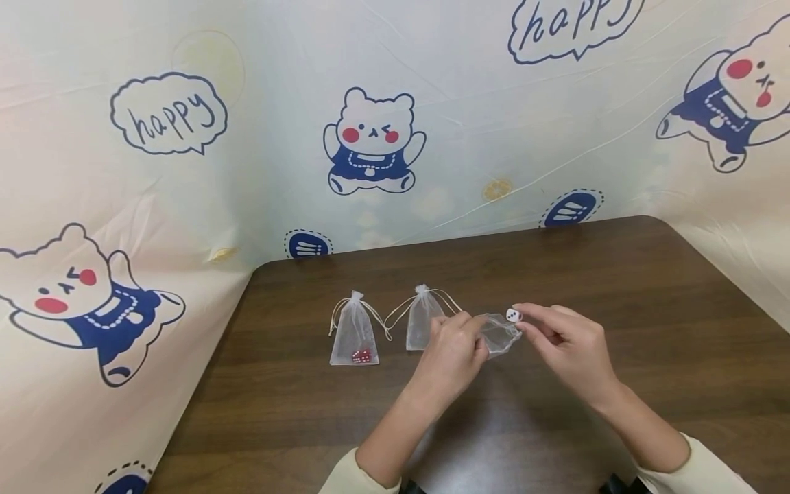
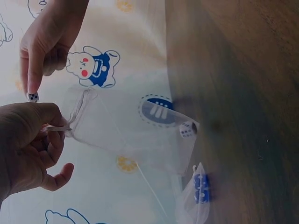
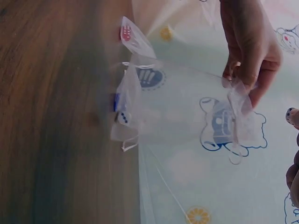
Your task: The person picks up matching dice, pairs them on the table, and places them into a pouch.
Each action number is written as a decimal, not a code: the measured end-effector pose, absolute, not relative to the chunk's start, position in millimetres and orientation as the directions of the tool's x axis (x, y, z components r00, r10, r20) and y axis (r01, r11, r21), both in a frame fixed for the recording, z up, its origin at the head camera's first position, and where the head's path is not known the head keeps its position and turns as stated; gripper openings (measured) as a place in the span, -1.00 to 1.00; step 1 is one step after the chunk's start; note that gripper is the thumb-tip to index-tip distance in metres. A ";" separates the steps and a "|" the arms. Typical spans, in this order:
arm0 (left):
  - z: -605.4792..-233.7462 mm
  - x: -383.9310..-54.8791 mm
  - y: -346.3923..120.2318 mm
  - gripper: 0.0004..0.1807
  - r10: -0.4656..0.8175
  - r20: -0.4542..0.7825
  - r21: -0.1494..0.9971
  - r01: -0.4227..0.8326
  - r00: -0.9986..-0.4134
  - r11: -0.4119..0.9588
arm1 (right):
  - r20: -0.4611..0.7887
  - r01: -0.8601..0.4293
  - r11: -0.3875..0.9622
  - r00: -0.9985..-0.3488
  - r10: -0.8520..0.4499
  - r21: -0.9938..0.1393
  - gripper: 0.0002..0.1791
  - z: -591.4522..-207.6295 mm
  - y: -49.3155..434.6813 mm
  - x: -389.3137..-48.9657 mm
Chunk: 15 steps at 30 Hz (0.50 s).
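Observation:
My left hand (image 1: 453, 346) pinches the mouth of a sheer white drawstring pouch (image 1: 501, 335), which hangs above the table. One white die (image 2: 188, 129) lies in a bottom corner of this pouch. Close to the pouch's mouth, my right hand (image 1: 570, 343) pinches another white die (image 1: 513, 315) between thumb and fingertip. On the table to the left stands a similar pouch (image 1: 354, 328) with red dice (image 1: 361, 355) at its bottom. Partly behind my left hand is a further pouch (image 1: 420, 326); blue dice (image 2: 202, 188) show in it in the left wrist view.
A dark brown wooden table (image 1: 278, 412) lies under both hands. Behind and beside it hangs a pale cloth (image 1: 271, 151) printed with cartoon bears and lettering. The pouches on the table have their drawstrings spread out to the sides.

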State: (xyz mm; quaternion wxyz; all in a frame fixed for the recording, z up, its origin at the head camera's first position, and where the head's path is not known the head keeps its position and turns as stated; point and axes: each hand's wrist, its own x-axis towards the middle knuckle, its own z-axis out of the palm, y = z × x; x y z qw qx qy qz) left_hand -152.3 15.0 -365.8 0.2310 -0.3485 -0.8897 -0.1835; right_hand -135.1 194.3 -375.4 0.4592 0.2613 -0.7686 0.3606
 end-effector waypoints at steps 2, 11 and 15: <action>-366.2 -152.0 15.4 -0.71 0.537 0.536 0.168 0.705 -0.651 0.689 | 0.894 -0.742 0.593 -0.441 -0.080 -0.314 -0.54 -378.5 193.3 -136.0; -367.5 -150.8 17.5 -0.73 0.549 0.531 0.173 0.717 -0.645 0.675 | 0.865 -0.736 0.581 -0.490 -0.106 -0.346 -0.56 -383.0 192.8 -137.3; -367.5 -149.8 18.4 -0.71 0.559 0.526 0.171 0.723 -0.641 0.669 | 0.840 -0.721 0.592 -0.527 -0.131 -0.360 -0.55 -385.3 193.9 -138.1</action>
